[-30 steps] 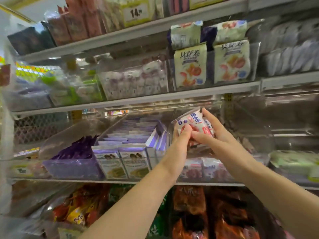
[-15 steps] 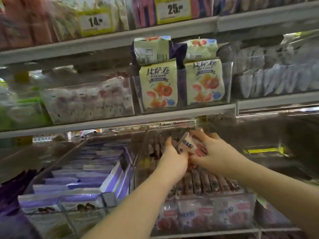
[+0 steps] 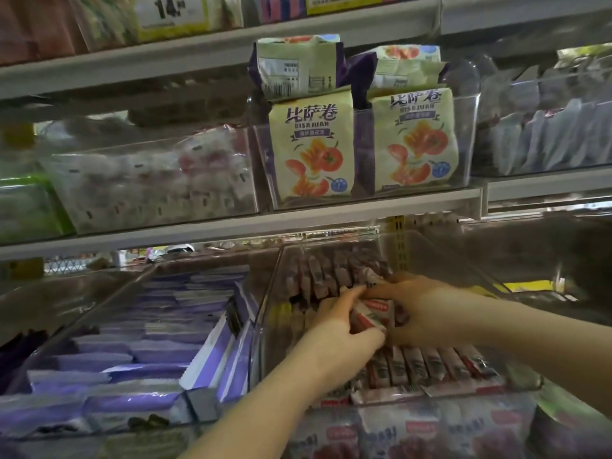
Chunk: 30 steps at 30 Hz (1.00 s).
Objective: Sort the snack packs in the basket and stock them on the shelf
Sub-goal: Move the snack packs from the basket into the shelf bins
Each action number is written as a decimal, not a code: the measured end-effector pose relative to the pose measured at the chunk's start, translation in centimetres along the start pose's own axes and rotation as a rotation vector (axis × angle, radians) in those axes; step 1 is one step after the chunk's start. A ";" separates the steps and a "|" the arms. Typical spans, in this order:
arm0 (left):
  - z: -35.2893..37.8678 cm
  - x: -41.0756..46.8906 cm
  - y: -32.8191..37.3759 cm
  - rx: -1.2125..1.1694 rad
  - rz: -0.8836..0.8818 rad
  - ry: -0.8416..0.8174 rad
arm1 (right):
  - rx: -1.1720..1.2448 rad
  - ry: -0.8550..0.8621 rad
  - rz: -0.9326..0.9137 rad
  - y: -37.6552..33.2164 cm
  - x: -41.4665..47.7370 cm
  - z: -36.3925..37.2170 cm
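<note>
- Both hands are down inside the clear bin (image 3: pixel 265 313) on the lower shelf. A second ago they held the snack pack (image 3: pixel 367 314) up in front of the bin at the level of its rim; it has since been carried down among the packs already stocked there.
- Left hand (image 3: pixel 334 332): closed around the near end of the snack pack, thumb stretched along its top edge.
- Right hand (image 3: pixel 420 313): fingers wrapped over the far side of the same pack, pressing it towards the row. Both hands grip it; neither has let go.
- Location of the task's thing: the pack sits tilted in the middle of the bin, between the rear row of upright packs (image 3: pixel 331 273) and the front row (image 3: pixel 430 362), touching or nearly touching both.
- The basket is not in view.
- Neighbouring stock: purple packs (image 3: pixel 149 342) fill the bin to the left; yellow tomato-print packs (image 3: pixel 309 150) stand on the shelf above. The pack in hand matches the red-and-white rows, so the sorting looks right.
- Judgement: placement of this pack is nearly finished. It remains to stand it upright in line and release it. A loose tilt could topple the adjoining packs.
</note>
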<state>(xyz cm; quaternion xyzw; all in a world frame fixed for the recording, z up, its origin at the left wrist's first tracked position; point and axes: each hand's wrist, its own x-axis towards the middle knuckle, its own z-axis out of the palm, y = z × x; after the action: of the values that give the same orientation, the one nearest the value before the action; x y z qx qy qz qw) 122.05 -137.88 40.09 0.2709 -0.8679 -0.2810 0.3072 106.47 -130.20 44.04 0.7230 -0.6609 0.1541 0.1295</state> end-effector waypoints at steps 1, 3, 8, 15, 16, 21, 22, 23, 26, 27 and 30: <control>0.1 0.0 0.0 0.008 0.000 -0.002 | -0.007 0.030 0.021 -0.1 0.1 0.3; 0.2 -0.1 -0.2 0.037 -0.009 0.018 | -0.027 0.077 0.072 -0.2 0.1 0.5; 0.2 -0.5 -0.4 0.102 0.020 0.060 | -0.149 0.168 0.150 -0.5 -1.5 -0.6; 0.2 -0.4 -0.6 0.123 -0.009 0.045 | -0.277 0.377 0.287 -0.3 -2.2 -3.1; 0.3 -0.3 -0.6 0.118 -0.006 0.041 | -0.261 0.388 0.294 -0.4 -1.9 -3.2; 0.5 -0.4 -0.6 0.159 0.036 0.023 | -0.033 0.281 0.220 -0.9 -1.8 -2.0; 0.6 -0.4 -0.6 0.159 0.039 0.024 | -0.031 0.285 0.192 -0.9 -2.0 -1.7; 0.6 -0.3 -0.5 0.156 0.045 0.023 | -0.020 0.288 0.167 -0.8 -2.2 -1.4; 0.7 -0.2 -0.5 0.145 0.053 0.012 | -0.016 0.212 0.131 -0.5 -2.6 -0.1; 0.7 -0.3 -0.6 0.137 0.051 0.007 | -0.016 0.172 0.120 -0.4 -2.6 0.4; 0.7 -0.3 -0.6 0.143 0.054 -0.009 | -0.004 0.109 0.066 -0.4 -2.7 1.3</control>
<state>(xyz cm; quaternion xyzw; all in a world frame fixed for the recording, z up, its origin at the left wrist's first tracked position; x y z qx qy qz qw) 121.94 -137.85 39.12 0.2675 -0.8941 -0.2112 0.2907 106.67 -128.19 41.77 0.6911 -0.6766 0.1960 0.1618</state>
